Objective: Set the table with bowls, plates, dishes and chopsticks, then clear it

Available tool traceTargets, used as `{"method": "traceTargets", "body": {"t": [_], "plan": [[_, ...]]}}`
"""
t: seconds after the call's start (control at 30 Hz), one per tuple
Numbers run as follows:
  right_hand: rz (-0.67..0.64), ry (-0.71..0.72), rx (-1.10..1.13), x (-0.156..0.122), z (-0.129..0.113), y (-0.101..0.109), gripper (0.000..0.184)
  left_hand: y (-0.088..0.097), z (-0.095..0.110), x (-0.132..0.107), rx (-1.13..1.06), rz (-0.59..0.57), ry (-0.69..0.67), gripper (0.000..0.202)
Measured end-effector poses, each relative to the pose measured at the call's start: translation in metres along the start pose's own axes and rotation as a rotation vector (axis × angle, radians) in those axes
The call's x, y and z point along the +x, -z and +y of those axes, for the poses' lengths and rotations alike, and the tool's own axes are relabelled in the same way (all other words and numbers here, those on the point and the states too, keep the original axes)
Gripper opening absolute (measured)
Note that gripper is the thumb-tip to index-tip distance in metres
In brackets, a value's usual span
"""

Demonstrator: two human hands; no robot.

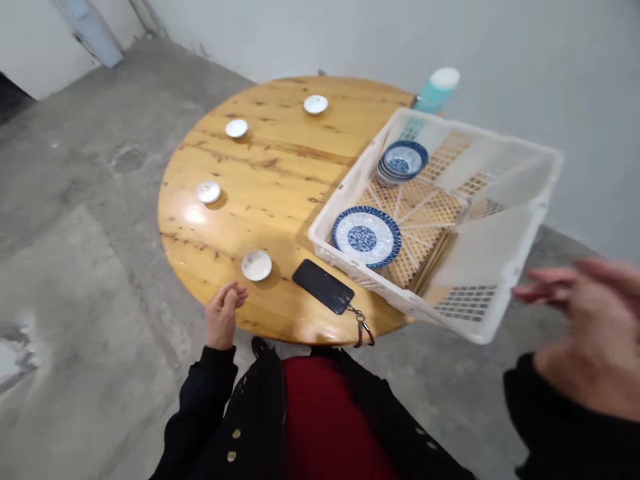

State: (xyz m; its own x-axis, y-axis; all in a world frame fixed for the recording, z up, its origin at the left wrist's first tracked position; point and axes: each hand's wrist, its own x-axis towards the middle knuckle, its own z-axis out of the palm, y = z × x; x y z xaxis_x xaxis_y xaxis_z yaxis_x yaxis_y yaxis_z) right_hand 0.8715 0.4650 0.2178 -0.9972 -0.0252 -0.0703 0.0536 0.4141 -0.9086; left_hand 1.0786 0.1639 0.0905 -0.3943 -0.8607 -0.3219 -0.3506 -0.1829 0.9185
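Observation:
Near the table's front left edge, my left hand (223, 312) is held with its fingers loosely bent and nothing in it. The closest dish to it is a small white saucer (257, 265). My right hand (583, 327) is blurred, off to the right of the white plastic crate (445, 313); its fingers look apart and I see nothing held. Inside the crate are a stack of blue-and-white bowls (403, 160) and blue-rimmed plates (367, 237). More small white dishes stand around the table: one dish at left (209, 192), another farther back (237, 128), and a third at the back (315, 104).
A black phone (323, 286) with a strap lies on the round wooden table (280, 173) before the crate. The crate overhangs the table's right side. Behind it stands a turquoise container with a white top (437, 90). A pale wall and concrete floor surround the table.

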Motion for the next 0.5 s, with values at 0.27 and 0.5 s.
{"method": "traceTargets", "body": {"t": [0.27,0.5], "plan": [[-0.44,-0.25,0.337,-0.185,0.053,-0.181,0.049,0.127,-0.058,-0.016,-0.004,-0.223,0.164,0.047],[-0.929,-0.316,0.388,-0.274,0.028,-0.296,0.04,0.241,-0.097,-0.018,-0.013,-0.132,0.296,0.053]]}}
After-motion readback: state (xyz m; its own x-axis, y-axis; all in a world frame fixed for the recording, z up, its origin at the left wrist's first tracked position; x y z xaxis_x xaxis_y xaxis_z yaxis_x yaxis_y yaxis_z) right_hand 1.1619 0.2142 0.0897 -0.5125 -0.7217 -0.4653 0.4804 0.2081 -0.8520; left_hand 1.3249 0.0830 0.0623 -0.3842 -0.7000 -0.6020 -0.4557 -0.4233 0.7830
